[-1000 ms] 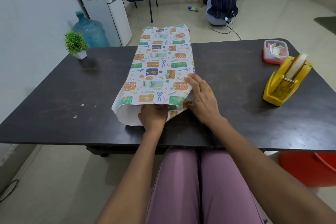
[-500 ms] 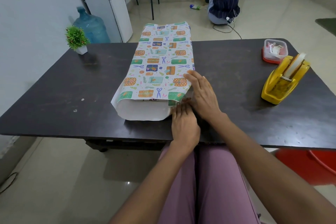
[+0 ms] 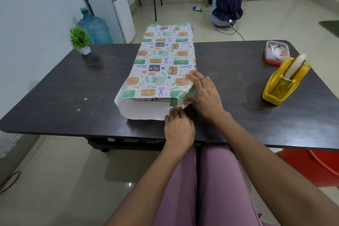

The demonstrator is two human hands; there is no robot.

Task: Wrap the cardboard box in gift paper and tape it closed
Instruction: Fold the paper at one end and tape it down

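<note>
On gift paper [image 3: 161,64], flat fingers [image 3: 194,79]

A single wide-angle camera worn on the person's head looks forward and down from close above the lap, taking in the near edge of the dark table [image 3: 55,86], both forearms, and the tiled floor [image 3: 183,16] and far wall beyond.

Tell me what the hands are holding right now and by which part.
Nothing is gripped: the right hand presses flat on the gift paper at its near right corner; the left hand presses its near edge.
</note>
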